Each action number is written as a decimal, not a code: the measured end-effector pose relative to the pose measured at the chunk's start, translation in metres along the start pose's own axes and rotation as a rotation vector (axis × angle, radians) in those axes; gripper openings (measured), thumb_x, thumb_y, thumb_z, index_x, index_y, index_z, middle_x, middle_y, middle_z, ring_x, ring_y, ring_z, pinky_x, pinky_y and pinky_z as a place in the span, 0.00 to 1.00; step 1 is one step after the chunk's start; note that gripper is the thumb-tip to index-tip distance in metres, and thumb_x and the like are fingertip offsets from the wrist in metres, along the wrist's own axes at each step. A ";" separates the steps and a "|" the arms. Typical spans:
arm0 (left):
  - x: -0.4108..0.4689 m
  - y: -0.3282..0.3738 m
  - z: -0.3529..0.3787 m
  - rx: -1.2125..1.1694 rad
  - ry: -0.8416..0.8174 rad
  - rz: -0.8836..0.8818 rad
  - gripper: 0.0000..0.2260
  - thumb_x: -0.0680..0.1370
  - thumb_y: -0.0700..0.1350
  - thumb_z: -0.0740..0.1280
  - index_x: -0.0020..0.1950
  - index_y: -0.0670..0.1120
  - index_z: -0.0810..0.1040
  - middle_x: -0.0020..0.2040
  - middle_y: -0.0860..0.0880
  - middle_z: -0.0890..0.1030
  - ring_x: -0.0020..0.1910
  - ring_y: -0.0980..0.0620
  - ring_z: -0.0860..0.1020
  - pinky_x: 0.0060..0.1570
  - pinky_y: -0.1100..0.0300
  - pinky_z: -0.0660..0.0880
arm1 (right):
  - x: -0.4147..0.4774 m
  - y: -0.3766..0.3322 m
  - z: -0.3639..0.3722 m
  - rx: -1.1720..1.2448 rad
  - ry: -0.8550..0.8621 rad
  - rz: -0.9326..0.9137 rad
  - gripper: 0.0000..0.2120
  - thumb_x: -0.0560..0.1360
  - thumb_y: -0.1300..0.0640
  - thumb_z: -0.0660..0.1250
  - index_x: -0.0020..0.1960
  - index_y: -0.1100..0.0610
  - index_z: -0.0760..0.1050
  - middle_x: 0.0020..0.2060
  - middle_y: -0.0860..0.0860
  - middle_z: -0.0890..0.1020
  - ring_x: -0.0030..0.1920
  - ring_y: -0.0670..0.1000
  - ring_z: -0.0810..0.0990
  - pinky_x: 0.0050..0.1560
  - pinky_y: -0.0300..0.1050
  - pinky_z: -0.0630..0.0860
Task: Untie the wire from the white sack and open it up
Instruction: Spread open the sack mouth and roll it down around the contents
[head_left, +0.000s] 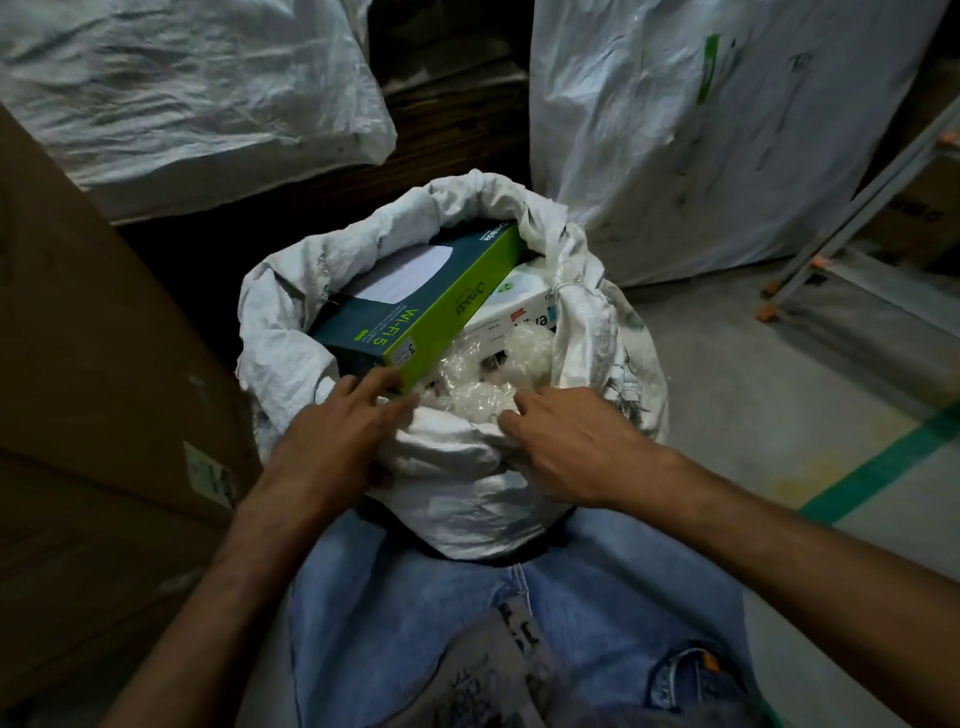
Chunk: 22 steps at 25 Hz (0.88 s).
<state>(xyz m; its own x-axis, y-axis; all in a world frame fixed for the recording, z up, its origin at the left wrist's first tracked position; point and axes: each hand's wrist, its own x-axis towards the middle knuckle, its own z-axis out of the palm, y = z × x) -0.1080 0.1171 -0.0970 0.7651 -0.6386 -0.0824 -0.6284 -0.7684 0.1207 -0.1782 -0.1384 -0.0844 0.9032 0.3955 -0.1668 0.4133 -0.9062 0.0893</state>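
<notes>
Sack open | box reads Omada, WI-FI 5 | sticker 3
</notes>
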 end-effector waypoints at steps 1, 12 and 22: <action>-0.002 0.001 0.004 0.073 0.040 0.012 0.29 0.66 0.45 0.78 0.66 0.55 0.76 0.63 0.52 0.73 0.58 0.45 0.74 0.39 0.50 0.79 | -0.003 0.000 -0.007 0.053 -0.044 0.011 0.14 0.81 0.45 0.63 0.55 0.55 0.77 0.52 0.54 0.78 0.47 0.56 0.80 0.38 0.48 0.67; -0.047 -0.008 0.011 -0.639 0.171 -0.260 0.22 0.68 0.63 0.69 0.59 0.58 0.82 0.52 0.59 0.80 0.50 0.60 0.79 0.51 0.56 0.78 | 0.089 -0.003 -0.021 0.546 -0.387 -0.210 0.38 0.69 0.61 0.76 0.76 0.45 0.70 0.53 0.43 0.82 0.51 0.47 0.82 0.53 0.43 0.78; -0.001 -0.023 0.049 -0.955 0.562 -1.002 0.22 0.74 0.42 0.76 0.63 0.42 0.69 0.62 0.38 0.77 0.54 0.38 0.80 0.52 0.53 0.75 | 0.053 -0.075 0.002 0.146 0.012 -0.324 0.08 0.73 0.54 0.70 0.52 0.49 0.77 0.52 0.51 0.77 0.49 0.57 0.81 0.33 0.48 0.66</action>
<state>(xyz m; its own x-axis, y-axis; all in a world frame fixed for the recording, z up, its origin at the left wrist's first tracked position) -0.1012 0.1339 -0.1482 0.9041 0.3938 -0.1658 0.3340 -0.4093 0.8491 -0.1614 -0.0492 -0.1024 0.7298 0.6666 -0.1517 0.6581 -0.7451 -0.1079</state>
